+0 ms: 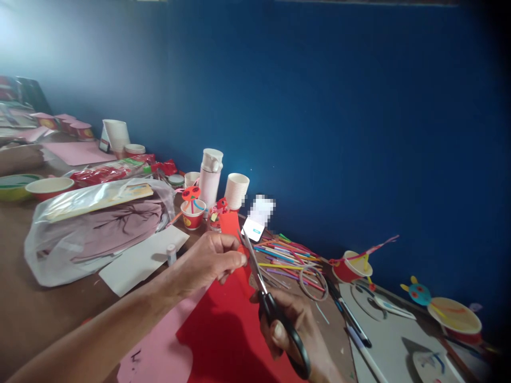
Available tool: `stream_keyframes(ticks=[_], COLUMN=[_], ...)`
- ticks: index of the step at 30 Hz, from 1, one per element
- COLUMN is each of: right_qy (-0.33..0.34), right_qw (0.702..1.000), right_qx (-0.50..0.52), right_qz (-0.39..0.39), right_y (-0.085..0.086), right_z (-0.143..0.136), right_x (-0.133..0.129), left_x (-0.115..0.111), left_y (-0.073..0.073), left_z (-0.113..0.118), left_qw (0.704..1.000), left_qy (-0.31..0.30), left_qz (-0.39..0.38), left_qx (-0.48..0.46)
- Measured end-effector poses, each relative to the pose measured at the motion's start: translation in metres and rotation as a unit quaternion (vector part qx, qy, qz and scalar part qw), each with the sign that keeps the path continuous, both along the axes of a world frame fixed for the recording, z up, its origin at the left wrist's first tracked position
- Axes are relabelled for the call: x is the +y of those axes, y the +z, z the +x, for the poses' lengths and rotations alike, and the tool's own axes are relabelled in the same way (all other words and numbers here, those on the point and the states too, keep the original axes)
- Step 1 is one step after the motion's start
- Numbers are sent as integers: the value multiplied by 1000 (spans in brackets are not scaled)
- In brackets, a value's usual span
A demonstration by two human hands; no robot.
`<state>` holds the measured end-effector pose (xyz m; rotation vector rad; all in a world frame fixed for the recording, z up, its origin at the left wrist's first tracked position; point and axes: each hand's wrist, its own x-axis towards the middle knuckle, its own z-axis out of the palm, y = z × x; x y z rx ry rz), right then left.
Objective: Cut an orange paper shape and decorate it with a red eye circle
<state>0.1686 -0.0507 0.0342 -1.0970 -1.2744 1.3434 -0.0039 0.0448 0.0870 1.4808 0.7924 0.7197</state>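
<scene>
In the head view, the person's left hand (pixel 217 260) is in the middle, over the desk (pixel 67 319). Its thumb and fingers pinch a red strip (pixel 230 223). The strip sticks up above the hand, and part of it shows below the fingers too. The right hand (pixel 293 324) is lower and to the right. Its fingers curl around the black handles of the scissors (pixel 261 288). The blades point up, right beside the strip and close to the left fingertips. It is hard to tell if they bite the paper.

Under both hands lies a big red sheet (pixel 223 330), with dark shadows on it. A pink sheet (pixel 157 348) lies next to it on the left. Past the scissors there is a heap of colored sticks (pixel 287 251), with a ring (pixel 302 282) at its near side. A bright phone (pixel 253 230) is behind the strip, near the blue wall (pixel 339 117). A glue stick (pixel 171 255) stands on a pale card (pixel 133 268), left of the left hand.
</scene>
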Motion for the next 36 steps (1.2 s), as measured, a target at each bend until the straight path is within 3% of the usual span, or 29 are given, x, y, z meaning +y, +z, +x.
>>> stream_keyframes(ticks=[7, 13, 22, 31, 36], right_qy=[15, 8, 50, 71, 85], right_qw=[1000, 999, 999, 997, 996], right_qx=[1, -14, 6, 18, 17], right_qz=[-4, -36, 4, 2, 14], right_y=[4, 11, 6, 3, 3], right_z=[0, -1, 6, 11, 12], right_x=[-3, -4, -1, -2, -4], left_x=[-8, -6, -2, -6, -9], left_y=[10, 9, 1, 15, 15], left_z=[-3, -5, -9, -9, -9], left_qw=[1000, 999, 998, 999, 999], left_qy=[9, -3, -11, -9, -11], left_qz=[1, 17, 8, 27, 25], left_qx=[17, 34, 57, 46, 37])
